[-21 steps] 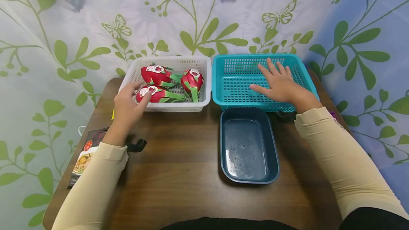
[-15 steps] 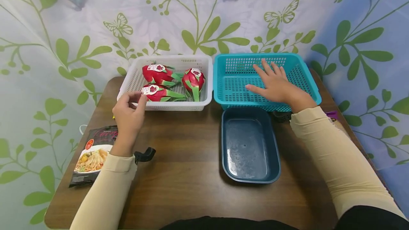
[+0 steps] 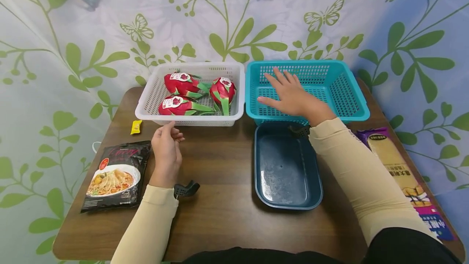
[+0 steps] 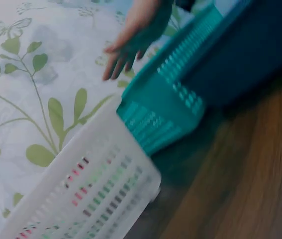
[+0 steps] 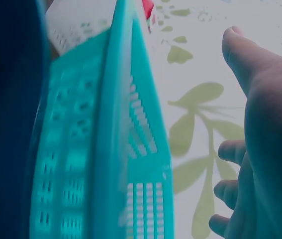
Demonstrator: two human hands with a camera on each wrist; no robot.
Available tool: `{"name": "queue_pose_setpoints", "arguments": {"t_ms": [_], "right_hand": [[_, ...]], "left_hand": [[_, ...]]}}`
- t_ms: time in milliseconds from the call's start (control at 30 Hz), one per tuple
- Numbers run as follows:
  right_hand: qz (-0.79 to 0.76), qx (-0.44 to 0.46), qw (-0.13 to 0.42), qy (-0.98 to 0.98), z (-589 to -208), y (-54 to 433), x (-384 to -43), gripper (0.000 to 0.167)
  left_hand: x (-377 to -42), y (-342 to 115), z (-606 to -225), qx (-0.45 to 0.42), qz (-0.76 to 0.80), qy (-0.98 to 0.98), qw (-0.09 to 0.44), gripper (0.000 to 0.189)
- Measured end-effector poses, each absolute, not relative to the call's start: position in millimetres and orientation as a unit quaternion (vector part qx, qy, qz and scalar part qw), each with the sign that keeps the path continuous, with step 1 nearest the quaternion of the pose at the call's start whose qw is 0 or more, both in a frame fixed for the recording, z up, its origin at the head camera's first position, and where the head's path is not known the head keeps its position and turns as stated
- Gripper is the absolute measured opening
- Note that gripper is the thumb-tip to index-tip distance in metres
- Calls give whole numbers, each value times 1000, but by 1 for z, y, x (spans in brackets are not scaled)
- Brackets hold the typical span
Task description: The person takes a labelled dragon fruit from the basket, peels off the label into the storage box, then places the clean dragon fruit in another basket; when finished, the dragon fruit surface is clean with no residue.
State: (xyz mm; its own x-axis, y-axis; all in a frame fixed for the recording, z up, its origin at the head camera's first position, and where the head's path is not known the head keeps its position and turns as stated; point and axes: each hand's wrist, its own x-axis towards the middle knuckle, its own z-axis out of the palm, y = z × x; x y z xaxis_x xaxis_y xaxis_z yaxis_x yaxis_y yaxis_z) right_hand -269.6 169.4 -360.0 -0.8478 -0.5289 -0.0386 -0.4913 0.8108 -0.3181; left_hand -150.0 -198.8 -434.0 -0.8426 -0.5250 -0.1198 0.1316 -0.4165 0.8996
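Note:
My left hand [image 3: 166,152] is in front of the white basket [image 3: 190,124], its fingers loosely curled and holding nothing. Three red dragon fruits with green leaf tips and white stickers lie in that basket: one at the back [image 3: 180,86], one at the front [image 3: 175,107] and one at the right [image 3: 222,91]. Over the turquoise basket [image 3: 348,89] my right hand [image 3: 291,95] hovers with fingers spread. The right wrist view shows this hand [image 5: 275,134] beside the basket's rim [image 5: 116,119], grasping nothing. In the left wrist view the white basket [image 4: 81,184] blurs slightly.
A dark blue tub [image 3: 287,166] stands before the turquoise basket. At the left lie a black noodle packet [image 3: 115,176] and a small yellow sachet [image 3: 136,127]. A long purple-ended noodle packet [image 3: 403,170] lies by the right table edge, partly under the right sleeve.
My left hand has drawn back from the front dragon fruit toward me and slightly right. My right hand has shifted left over the turquoise basket. The fruits stay in the white basket.

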Motion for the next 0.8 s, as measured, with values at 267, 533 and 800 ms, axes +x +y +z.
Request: {"name": "queue_pose_setpoints", "arguments": {"t_ms": [267,533,800], "right_hand": [[-162,-305,64,936,-359,124,-274,95],[-168,-333,73,925,-358,76,-275,96],[-183,-371,68,908,-366,33,-277,97]], "left_hand": [[-167,-201,-445,225,-939,-226,126,21],[-177,-205,-452,202,-963,-106,145,31],[-181,-205,-459,192,-966,-96,144,25]]}}
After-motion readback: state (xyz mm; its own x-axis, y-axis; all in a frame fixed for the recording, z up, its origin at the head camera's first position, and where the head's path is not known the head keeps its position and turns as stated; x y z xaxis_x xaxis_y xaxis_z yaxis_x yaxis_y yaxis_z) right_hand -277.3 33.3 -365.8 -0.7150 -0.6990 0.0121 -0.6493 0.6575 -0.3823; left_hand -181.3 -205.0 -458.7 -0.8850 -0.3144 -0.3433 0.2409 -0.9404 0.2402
